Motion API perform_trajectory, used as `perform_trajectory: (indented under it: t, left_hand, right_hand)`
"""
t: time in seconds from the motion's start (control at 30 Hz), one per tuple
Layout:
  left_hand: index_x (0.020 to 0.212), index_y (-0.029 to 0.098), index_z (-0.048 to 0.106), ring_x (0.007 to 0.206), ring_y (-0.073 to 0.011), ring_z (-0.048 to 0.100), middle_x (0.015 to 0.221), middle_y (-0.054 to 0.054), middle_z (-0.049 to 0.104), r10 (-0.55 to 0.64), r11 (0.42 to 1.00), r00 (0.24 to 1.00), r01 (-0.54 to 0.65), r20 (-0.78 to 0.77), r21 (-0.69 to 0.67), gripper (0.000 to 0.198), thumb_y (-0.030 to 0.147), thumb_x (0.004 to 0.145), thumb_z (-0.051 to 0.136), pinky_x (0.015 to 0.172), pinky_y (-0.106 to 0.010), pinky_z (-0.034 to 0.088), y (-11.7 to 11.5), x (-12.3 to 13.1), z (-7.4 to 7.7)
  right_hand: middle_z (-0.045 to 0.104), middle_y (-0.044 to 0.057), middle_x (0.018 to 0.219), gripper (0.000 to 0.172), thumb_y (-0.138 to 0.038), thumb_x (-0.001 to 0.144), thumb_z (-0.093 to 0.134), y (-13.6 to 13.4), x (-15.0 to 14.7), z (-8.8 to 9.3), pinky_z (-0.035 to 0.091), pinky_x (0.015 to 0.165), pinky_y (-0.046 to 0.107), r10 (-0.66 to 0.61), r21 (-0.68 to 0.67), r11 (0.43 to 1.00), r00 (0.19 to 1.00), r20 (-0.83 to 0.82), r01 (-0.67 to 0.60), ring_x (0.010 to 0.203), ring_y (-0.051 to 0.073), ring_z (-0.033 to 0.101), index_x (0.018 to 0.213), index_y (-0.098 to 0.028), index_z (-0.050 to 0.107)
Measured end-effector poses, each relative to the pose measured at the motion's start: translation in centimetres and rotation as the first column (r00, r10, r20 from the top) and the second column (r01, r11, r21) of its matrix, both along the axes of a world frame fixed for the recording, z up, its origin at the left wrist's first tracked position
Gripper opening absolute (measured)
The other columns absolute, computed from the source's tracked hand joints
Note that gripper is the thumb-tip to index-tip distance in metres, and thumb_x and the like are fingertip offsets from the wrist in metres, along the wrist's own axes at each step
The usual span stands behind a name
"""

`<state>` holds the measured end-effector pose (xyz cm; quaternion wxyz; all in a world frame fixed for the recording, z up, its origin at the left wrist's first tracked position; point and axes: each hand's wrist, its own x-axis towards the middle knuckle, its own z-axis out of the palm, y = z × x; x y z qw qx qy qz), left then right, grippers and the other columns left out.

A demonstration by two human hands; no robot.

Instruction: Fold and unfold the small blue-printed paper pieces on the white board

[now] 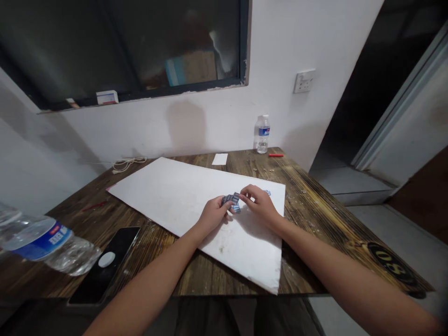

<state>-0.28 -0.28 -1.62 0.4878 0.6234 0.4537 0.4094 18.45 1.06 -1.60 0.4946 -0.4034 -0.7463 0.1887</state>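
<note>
My table, counted by kind. Hands: two, my left hand and my right hand. Patterned pieces in my grasp: seemingly two or more, overlap and blur barring an exact count; one separate blue piece besides. Plastic bottles: two, a near bottle and a far bottle. Slender red objects: two. One each: white board, phone, round white disc, white card, coiled cable, numbered plaque, wall socket, window.
</note>
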Motion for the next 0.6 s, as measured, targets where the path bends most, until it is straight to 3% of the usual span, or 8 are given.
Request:
perform_trajectory:
  t: [0.17,0.4,0.6]
  left_hand:
    - [0.093,0.013,0.061,0.045,-0.0081,0.054,0.074,-0.004,0.066,0.126,0.992,0.990,-0.125,0.056,-0.024,0.027,0.038,0.083,0.060,0.037,-0.018,0.042,0.2,-0.1,0.1]
    - [0.085,0.014,0.058,0.042,-0.0075,0.053,0.070,-0.002,0.066,0.126,0.992,0.992,-0.126,0.025,-0.022,0.026,0.039,0.079,0.063,0.035,-0.018,0.040,0.2,-0.1,0.3]
    - [0.079,0.016,0.055,0.042,-0.0084,0.054,0.066,-0.001,0.066,0.102,0.995,0.995,-0.102,-0.001,-0.012,0.028,0.043,0.079,0.064,0.037,-0.020,0.042,0.1,-0.1,0.1]
  right_hand:
    - [0.058,0.001,0.076,0.015,-0.030,0.090,0.050,0.5,0.4,-0.1,0.036,0.065,0.029,-0.057,-0.108,0.993,0.997,-0.050,0.052,0.071,0.017,0.051,0.080,-0.020,0.054]
    - [0.058,0.004,0.081,0.014,-0.011,0.085,0.046,0.3,0.0,-0.7,0.034,0.072,0.030,-0.011,-0.057,0.998,0.956,0.293,0.028,0.079,0.019,0.049,0.077,-0.019,0.053]
    - [0.058,0.005,0.082,0.015,-0.009,0.087,0.046,0.1,0.0,-1.1,0.034,0.071,0.030,-0.020,-0.030,0.999,0.916,0.401,0.035,0.080,0.019,0.049,0.079,-0.018,0.055]
